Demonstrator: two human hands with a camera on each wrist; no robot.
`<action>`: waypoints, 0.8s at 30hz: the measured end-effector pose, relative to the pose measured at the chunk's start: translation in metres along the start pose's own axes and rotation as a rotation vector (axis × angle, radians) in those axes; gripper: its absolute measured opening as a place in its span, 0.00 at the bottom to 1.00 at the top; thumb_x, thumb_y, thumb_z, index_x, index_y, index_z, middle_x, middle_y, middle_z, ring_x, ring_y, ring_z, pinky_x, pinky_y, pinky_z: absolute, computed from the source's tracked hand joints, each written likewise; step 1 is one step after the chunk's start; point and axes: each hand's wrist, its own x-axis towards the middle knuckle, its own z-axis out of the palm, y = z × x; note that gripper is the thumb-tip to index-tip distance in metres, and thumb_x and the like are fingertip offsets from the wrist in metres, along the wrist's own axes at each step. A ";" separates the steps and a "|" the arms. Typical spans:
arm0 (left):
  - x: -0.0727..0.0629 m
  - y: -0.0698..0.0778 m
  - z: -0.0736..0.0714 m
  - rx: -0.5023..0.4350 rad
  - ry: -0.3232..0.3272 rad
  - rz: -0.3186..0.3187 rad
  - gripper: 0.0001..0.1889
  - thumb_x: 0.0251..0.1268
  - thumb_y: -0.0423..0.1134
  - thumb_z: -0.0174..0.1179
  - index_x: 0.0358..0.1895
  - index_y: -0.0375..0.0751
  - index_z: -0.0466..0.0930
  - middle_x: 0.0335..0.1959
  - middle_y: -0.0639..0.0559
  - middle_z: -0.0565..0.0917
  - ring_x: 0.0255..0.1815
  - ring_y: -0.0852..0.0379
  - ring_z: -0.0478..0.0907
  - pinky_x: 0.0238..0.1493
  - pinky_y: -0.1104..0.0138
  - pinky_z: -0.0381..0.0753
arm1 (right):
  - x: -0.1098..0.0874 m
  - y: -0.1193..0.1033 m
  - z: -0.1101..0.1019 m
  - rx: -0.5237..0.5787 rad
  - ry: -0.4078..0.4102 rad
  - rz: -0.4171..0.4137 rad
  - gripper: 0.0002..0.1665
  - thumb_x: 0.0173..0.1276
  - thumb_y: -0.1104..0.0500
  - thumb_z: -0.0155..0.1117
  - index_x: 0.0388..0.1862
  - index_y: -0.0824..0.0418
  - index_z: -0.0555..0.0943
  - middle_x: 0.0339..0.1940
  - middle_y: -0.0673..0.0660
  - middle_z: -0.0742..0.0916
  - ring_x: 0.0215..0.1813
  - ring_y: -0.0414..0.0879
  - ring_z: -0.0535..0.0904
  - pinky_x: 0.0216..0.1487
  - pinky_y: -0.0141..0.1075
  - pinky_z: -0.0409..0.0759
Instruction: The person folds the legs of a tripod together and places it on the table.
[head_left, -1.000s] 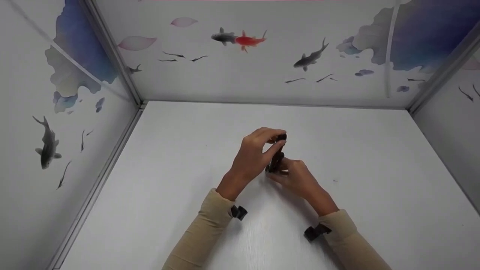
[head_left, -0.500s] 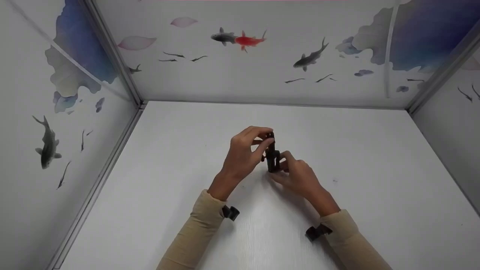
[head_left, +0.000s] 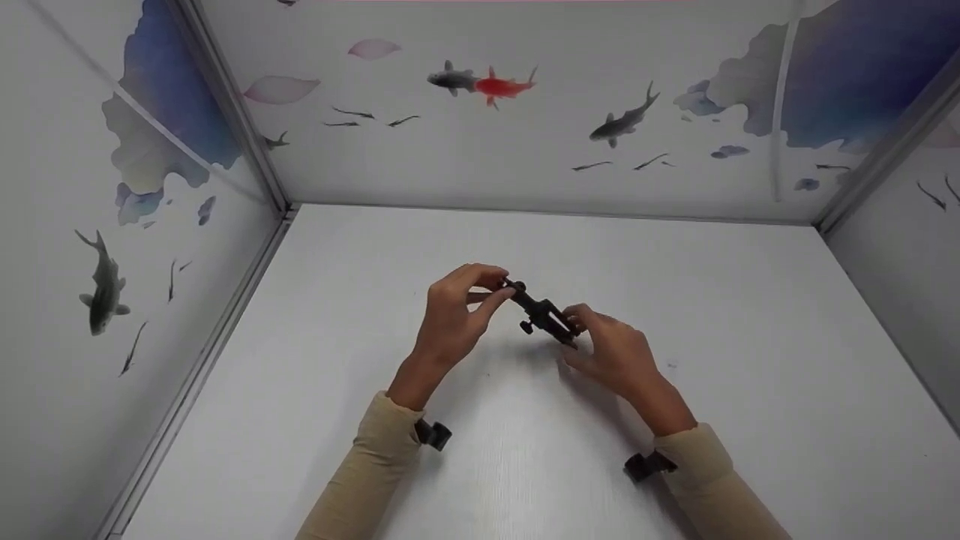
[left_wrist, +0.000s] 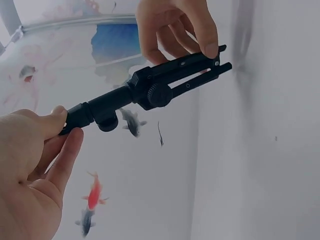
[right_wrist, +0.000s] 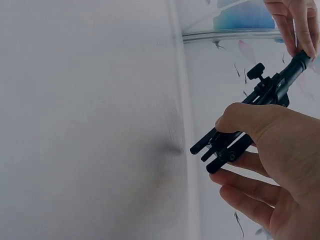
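Observation:
A black mini tripod (head_left: 535,307) with its legs close together is held between both hands, above the white table. My left hand (head_left: 459,311) pinches the narrow tube end between thumb and fingertips. At the opposite end, my right hand (head_left: 619,352) grips the legs, its thumb (right_wrist: 240,117) lying over them and some fingers beneath. In the left wrist view a round knob (left_wrist: 160,95) shows on the body of the tripod. A second knob (right_wrist: 256,70) sticks out sideways in the right wrist view.
The white table (head_left: 300,315) is enclosed by panels printed with fish, the back panel (head_left: 517,150) rising at its far edge. Each tan sleeve carries a small black camera, one on the left wrist (head_left: 433,433) and one on the right wrist (head_left: 649,466).
My left hand has moved left and slightly down, tipping the tripod from near upright to a slant with its tube end to the left. My right hand has shifted slightly right, keeping the leg end.

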 end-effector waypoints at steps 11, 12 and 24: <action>-0.025 -0.027 -0.010 -0.008 -0.043 -0.125 0.12 0.73 0.38 0.72 0.55 0.42 0.90 0.48 0.50 0.92 0.50 0.58 0.92 0.48 0.69 0.91 | -0.008 0.012 -0.005 -0.014 0.042 -0.073 0.29 0.64 0.58 0.83 0.64 0.49 0.84 0.53 0.52 0.93 0.56 0.50 0.90 0.50 0.51 0.90; -0.028 -0.030 -0.010 -0.008 -0.051 -0.142 0.11 0.73 0.38 0.72 0.55 0.42 0.90 0.47 0.50 0.92 0.50 0.58 0.92 0.48 0.69 0.91 | -0.008 0.012 -0.006 -0.016 0.034 -0.077 0.29 0.64 0.57 0.83 0.64 0.49 0.85 0.54 0.53 0.92 0.56 0.50 0.90 0.50 0.51 0.90; -0.053 -0.054 -0.007 0.015 -0.160 -0.347 0.10 0.74 0.36 0.71 0.53 0.37 0.90 0.45 0.48 0.94 0.47 0.55 0.92 0.47 0.68 0.91 | -0.011 0.014 -0.003 -0.061 -0.058 -0.135 0.27 0.72 0.57 0.79 0.68 0.53 0.84 0.57 0.55 0.91 0.61 0.53 0.88 0.58 0.50 0.89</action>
